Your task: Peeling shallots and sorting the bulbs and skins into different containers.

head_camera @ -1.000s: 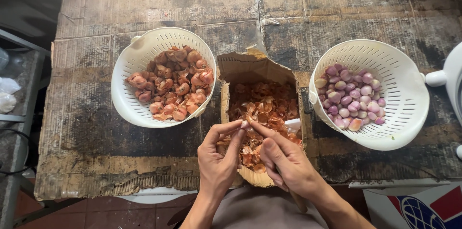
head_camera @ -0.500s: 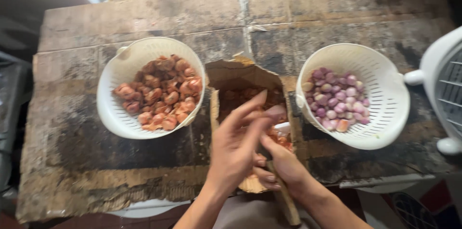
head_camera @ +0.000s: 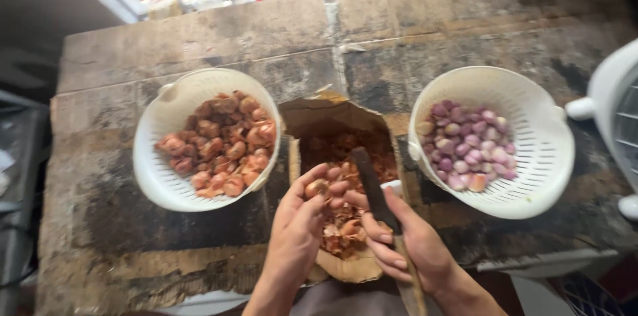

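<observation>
Shallot (head_camera: 316, 189), unpeeled and brown, sits pinched in the fingertips of the left hand (head_camera: 299, 223) at lower centre of the frame. Just right of it the right hand (head_camera: 409, 246) is closed around a dark-bladed knife (head_camera: 373, 186), blade pointing up the frame. Both hands hover over a brown cardboard box (head_camera: 332, 120) of papery skins. Left of centre stands a white colander (head_camera: 156, 150) of unpeeled shallots; at right another white colander (head_camera: 538, 130) holds peeled purple ones. All rest on a worn worktop (head_camera: 219, 37).
</observation>
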